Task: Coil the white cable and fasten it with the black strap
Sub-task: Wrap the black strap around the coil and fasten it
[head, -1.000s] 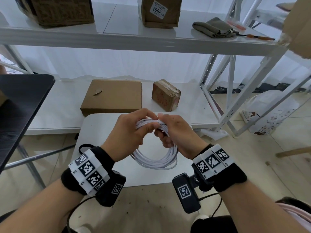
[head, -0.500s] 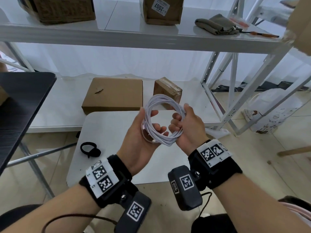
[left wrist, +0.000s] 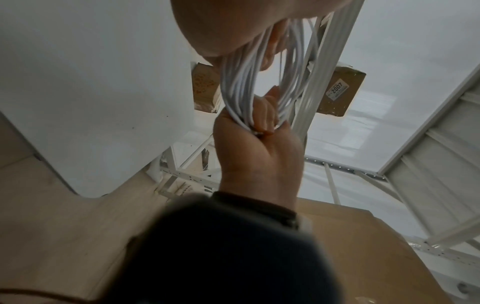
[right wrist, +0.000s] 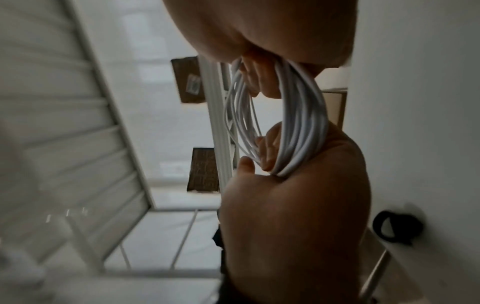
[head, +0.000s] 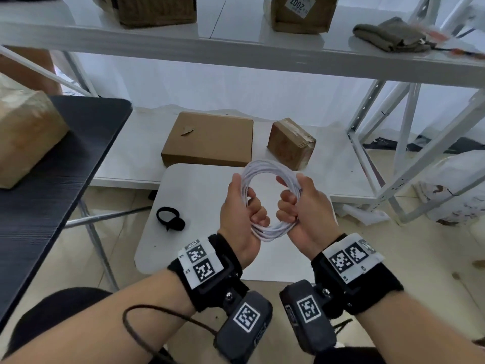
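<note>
"2007" on cardboard box (head: 301,11) label

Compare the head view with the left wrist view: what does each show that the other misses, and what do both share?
Only the head view shows the black strap lying on the white table, and the flat cardboard box. Only the left wrist view shows the right hand from the wrist side. Both show the white cable coil gripped by both hands, left hand included.
</note>
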